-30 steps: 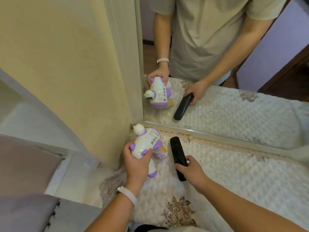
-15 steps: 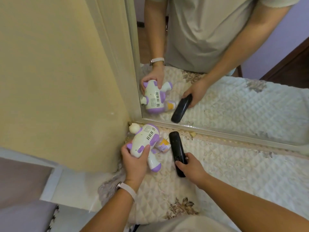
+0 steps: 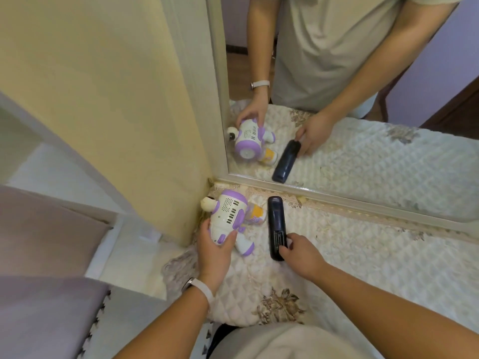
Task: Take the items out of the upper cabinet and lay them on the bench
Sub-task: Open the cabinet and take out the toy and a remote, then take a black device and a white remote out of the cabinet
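Hands are setting things down beside the framed mirror (image 3: 337,200): left hand (image 3: 215,248) gripping the white-and-purple plastic toy robot (image 3: 228,216), right hand (image 3: 302,256) pinching the black remote (image 3: 276,224), both lying on the quilted bench (image 3: 363,255). Just let go gently, I'd say.

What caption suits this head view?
Left hand sets purple-and-white toy robot and right hand a black remote on quilted bench before mirror.

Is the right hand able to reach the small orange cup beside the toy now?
Probably yes. The right hand rests on the remote, and the cup lies just left of it, with only bare quilted cover between them.
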Tool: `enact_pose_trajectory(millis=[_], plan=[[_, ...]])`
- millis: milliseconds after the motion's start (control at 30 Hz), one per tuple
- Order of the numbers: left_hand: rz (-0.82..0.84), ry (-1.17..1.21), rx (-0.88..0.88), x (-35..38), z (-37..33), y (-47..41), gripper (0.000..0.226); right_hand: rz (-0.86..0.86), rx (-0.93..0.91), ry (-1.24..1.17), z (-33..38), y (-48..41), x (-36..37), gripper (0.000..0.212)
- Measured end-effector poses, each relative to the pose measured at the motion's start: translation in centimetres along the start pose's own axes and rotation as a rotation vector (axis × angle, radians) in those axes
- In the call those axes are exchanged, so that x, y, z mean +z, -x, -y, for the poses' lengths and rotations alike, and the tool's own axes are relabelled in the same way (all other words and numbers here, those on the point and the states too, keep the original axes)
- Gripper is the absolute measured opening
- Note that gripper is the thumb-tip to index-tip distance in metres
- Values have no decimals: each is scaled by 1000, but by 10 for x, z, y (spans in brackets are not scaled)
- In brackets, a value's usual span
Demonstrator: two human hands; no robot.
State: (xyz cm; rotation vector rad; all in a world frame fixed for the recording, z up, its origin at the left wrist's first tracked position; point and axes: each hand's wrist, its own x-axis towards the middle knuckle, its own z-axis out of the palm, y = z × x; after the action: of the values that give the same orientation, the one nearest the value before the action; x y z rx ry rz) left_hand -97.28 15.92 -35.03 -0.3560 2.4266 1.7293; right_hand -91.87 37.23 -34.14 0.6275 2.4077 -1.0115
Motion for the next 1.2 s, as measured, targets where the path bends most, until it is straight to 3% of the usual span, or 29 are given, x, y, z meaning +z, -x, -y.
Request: enact_pose_trajectory(millis=[167,333,433,767,967,1200], plan=[[18,-86,5,-7,-4,28,59,-13,-95,104,-7,15,-12,44],[-4,-273,68,-17,-12,64,44,-38,-334,352,-13,34,-31,51],[7,-417,90,-24,-19,92,54,-57,-490,449,-12,49,-43,50],[-147,-942,482,-49,-49,194,49,-108,-1104,664,7,98,-63,53],[-280,-1082,382,-70,-52,275,44,-26,-1408,681,22,136,-44,49],[-476,-1113,190,-111,-46,373,43,54,-1628,657,50,211,-12,48]])
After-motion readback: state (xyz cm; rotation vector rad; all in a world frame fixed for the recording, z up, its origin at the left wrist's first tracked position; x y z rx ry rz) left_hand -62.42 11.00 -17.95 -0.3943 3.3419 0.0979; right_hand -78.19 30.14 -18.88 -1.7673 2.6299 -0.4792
